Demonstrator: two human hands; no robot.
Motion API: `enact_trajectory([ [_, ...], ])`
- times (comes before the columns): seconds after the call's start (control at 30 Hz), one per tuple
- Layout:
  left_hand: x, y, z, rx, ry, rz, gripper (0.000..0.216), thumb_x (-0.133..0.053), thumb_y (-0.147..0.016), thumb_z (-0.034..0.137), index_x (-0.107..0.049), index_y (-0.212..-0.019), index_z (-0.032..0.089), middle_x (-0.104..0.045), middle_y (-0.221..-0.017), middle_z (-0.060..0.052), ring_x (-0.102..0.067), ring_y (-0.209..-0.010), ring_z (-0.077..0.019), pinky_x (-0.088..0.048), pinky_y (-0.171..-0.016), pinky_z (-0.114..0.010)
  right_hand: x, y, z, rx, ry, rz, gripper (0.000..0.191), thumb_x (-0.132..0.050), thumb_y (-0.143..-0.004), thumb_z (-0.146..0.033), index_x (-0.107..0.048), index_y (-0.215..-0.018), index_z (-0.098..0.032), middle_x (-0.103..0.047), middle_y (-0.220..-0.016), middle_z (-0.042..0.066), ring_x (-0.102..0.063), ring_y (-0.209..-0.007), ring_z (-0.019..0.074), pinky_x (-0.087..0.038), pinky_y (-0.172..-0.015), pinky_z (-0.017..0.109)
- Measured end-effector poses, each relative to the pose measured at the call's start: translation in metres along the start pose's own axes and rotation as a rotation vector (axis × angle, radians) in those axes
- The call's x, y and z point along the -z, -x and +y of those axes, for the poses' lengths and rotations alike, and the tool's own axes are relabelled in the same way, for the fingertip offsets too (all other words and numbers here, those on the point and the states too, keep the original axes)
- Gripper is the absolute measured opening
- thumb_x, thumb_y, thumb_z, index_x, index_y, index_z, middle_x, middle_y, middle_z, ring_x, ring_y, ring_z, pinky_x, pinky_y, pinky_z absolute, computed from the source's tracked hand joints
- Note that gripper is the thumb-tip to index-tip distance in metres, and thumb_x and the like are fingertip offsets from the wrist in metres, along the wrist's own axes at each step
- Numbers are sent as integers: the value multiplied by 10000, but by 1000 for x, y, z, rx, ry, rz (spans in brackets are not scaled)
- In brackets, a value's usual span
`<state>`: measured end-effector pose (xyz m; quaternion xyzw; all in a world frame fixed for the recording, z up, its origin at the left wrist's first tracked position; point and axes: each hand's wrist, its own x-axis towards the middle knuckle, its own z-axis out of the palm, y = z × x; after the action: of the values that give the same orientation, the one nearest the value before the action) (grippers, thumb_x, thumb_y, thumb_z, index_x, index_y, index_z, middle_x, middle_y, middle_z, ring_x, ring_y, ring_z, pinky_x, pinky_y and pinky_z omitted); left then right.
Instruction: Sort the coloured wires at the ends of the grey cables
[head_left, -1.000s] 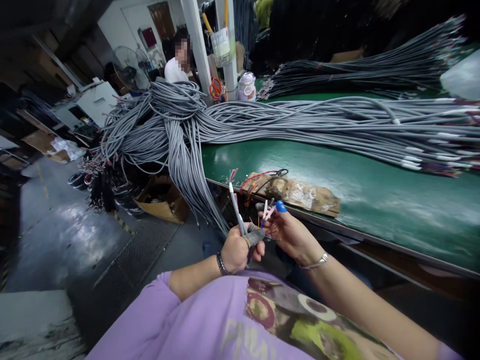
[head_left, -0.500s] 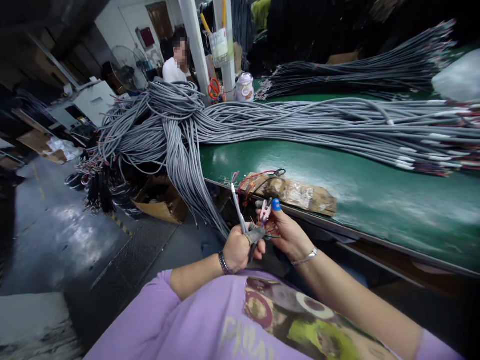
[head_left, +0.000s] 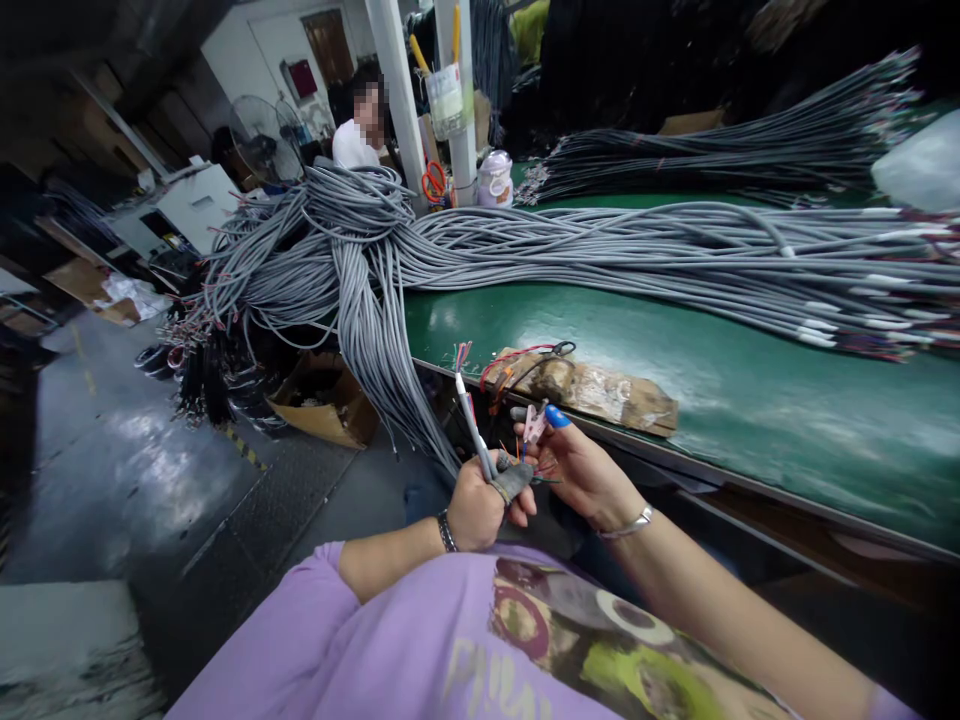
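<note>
My left hand point(head_left: 474, 507) is closed around a grey cable point(head_left: 470, 420) that sticks up from the fist, its stripped end showing thin coloured wires point(head_left: 462, 353). A grey cot covers that hand's thumb. My right hand point(head_left: 577, 468) is just to the right, almost touching the left, fingers pinched on small pinkish snips point(head_left: 534, 424). A blue cot covers one right fingertip point(head_left: 556, 417). Both hands are held below the front edge of the green table point(head_left: 720, 390).
A long, thick bundle of grey cables point(head_left: 600, 245) lies across the table and spills off its left end toward a cardboard box point(head_left: 322, 400) on the floor. A taped cardboard pad point(head_left: 600, 388) sits at the table's edge. A darker cable bundle point(head_left: 720, 140) lies behind. Another person point(head_left: 360, 125) sits far back.
Both hands have stayed almost in place. The right hand shifted slightly, with the snips still next to the cable's wires.
</note>
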<state>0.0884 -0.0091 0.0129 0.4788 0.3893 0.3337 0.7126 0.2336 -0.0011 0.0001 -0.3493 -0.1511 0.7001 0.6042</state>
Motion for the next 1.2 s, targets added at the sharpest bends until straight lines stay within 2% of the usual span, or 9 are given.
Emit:
enact_trajectory([
  [0.1, 0, -3, -1, -5, 8, 8, 477, -691, -688, 604, -515, -701, 162, -595, -502, 13, -450, -332, -65, -297, -335, -180, 0, 3, 0, 36, 41, 1, 363, -692, -762, -553, -714, -812, -194, -702, -737, 31, -568, -557, 129, -473, -519, 250],
  [0.27, 3, -1, 1, -9, -66, 14, 444, -686, -708, 570, -510, -680, 163, -584, -499, 16, -461, -345, -67, -319, -346, -179, 3, 19, -8, -68, 282, -102, 409, -761, -676, -563, -711, -814, -182, -696, -745, 41, -595, -621, 153, -464, -553, 261],
  [0.4, 6, 2, 2, -12, -179, -29, 404, -676, -737, 526, -512, -666, 164, -580, -514, 16, -476, -372, -68, -351, -373, -183, 0, 29, -11, 51, 551, -117, 320, -831, -640, -438, -685, -730, -168, -656, -653, 9, -538, -576, 123, -400, -536, 240],
  [0.47, 7, 3, 1, -15, -211, -43, 398, -669, -745, 523, -510, -667, 166, -583, -521, 15, -483, -381, -72, -357, -380, -186, -3, 31, -12, 100, 611, -107, 326, -844, -614, -436, -677, -708, -173, -647, -624, 2, -516, -558, 119, -396, -543, 248],
  [0.67, 7, 2, -1, -11, -213, -33, 432, -661, -730, 571, -509, -684, 169, -580, -518, 15, -482, -375, -77, -358, -375, -192, -7, 35, -11, 175, 721, -67, 389, -799, -616, -545, -649, -671, -191, -655, -627, 17, -543, -594, 156, -441, -604, 288],
  [0.83, 7, 2, 0, -20, -200, -1, 443, -649, -732, 581, -502, -664, 169, -572, -505, 17, -466, -366, -68, -343, -367, -184, -10, 39, -11, 205, 809, -72, 401, -742, -675, -574, -634, -704, -189, -669, -667, 25, -577, -641, 174, -472, -661, 300],
  [0.93, 8, 0, -2, -15, -195, -23, 426, -653, -734, 563, -496, -672, 171, -580, -511, 16, -469, -366, -69, -342, -368, -183, -10, 40, -9, 234, 824, -72, 382, -717, -706, -559, -629, -720, -187, -666, -662, 21, -574, -626, 167, -466, -649, 294],
  [1.07, 12, -2, -7, 63, -216, -121, 417, -685, -700, 551, -525, -700, 166, -591, -513, 11, -489, -366, -84, -363, -366, -193, -8, 40, -2, 222, 853, -56, 313, -701, -729, -495, -624, -710, -193, -638, -603, 7, -540, -551, 148, -437, -572, 282],
  [1.2, 13, -2, -8, 50, -144, -93, 412, -665, -724, 548, -523, -692, 162, -605, -531, 3, -487, -365, -79, -358, -368, -193, -6, 37, 5, 247, 743, 60, 241, -740, -686, -409, -631, -671, -195, -630, -628, 3, -533, -583, 141, -434, -596, 276],
])
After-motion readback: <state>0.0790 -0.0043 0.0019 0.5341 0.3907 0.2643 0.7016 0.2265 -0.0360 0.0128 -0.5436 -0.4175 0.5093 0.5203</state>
